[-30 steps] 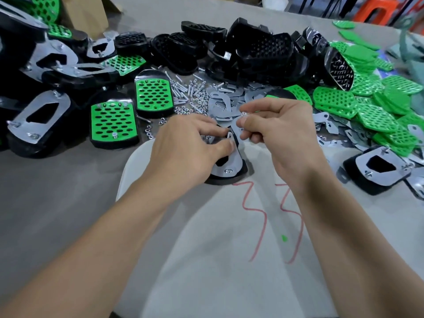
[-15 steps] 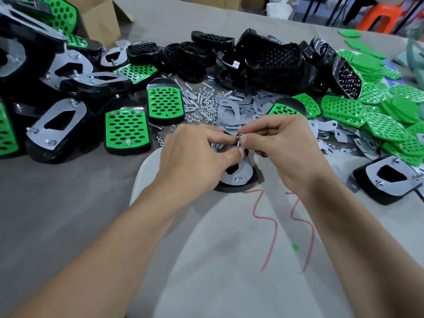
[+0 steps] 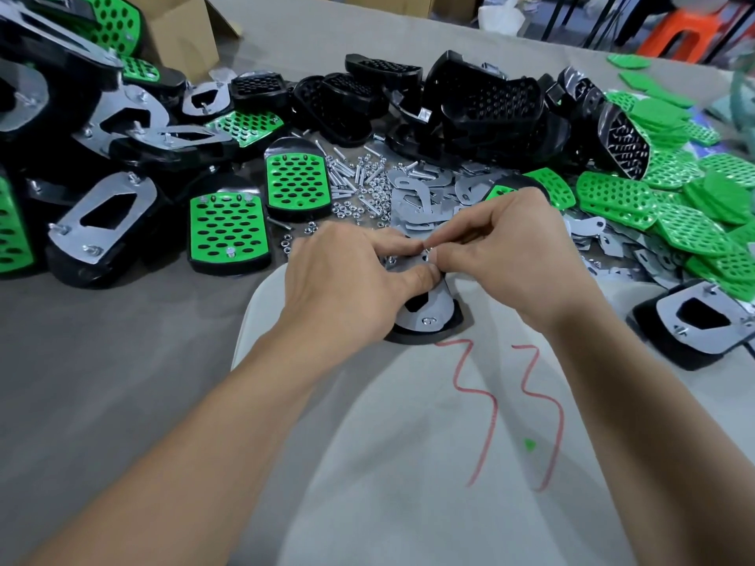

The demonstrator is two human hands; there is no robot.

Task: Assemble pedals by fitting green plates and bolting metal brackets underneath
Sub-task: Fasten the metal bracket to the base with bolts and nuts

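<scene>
Pedal: inverted on sheet, centre, between both hands.
Bracket: seated on top.
Left hand: fingers curled over pedal, thumb pressing bracket.
Right hand: fingertips pinching nut at far end.
Advice: pin bracket flat, start thread square.

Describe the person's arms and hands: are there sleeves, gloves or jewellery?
Both are bare. The left hand and right hand wear no gloves, and no rings show. The forearms show no sleeves, watch or bracelet up to the picture's edge.
</scene>
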